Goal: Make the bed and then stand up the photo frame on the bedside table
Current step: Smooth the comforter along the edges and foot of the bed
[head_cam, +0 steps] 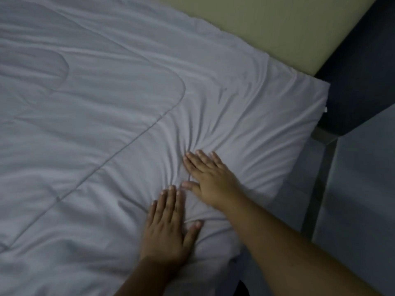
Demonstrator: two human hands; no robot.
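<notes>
A white quilted blanket [89, 107] covers the bed, with stitched curved seams across it. Its near right corner is creased, the wrinkles fanning out from my hands. My left hand [168, 227] lies flat on the blanket, palm down, fingers together. My right hand [209, 178] presses flat just beyond it, fingers spread and pointing up-left. Neither hand holds anything. No photo frame or bedside table top is recognisable in this view.
A pale yellow-green headboard or wall panel [277, 28] runs along the far edge of the bed. A dark upholstered piece [359, 77] stands at the bed's right corner. Grey floor [359, 199] lies to the right of the bed.
</notes>
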